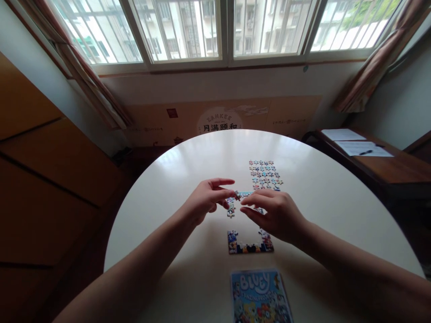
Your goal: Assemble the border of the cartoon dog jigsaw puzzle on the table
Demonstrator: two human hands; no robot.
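A small puzzle piece (237, 195) is held up at the fingertips of my left hand (213, 197), above the upper puzzle section. My right hand (274, 211) is close on the right, its thumb and fingers apart, with nothing visible between them. Beneath both hands lies the upper joined section (230, 209), partly hidden by them. Nearer to me sits the lower joined section (251, 248), a U-shaped border with dark and colourful pieces. Rows of loose puzzle pieces (264, 172) lie beyond my right hand.
The round white table (161, 197) carries a blue "Bluey" picture box (259, 296) at its near edge. On the right, a brown side table (400, 168) holds papers (362, 148) and a pen. A large printed carton (296, 112) stands under the window.
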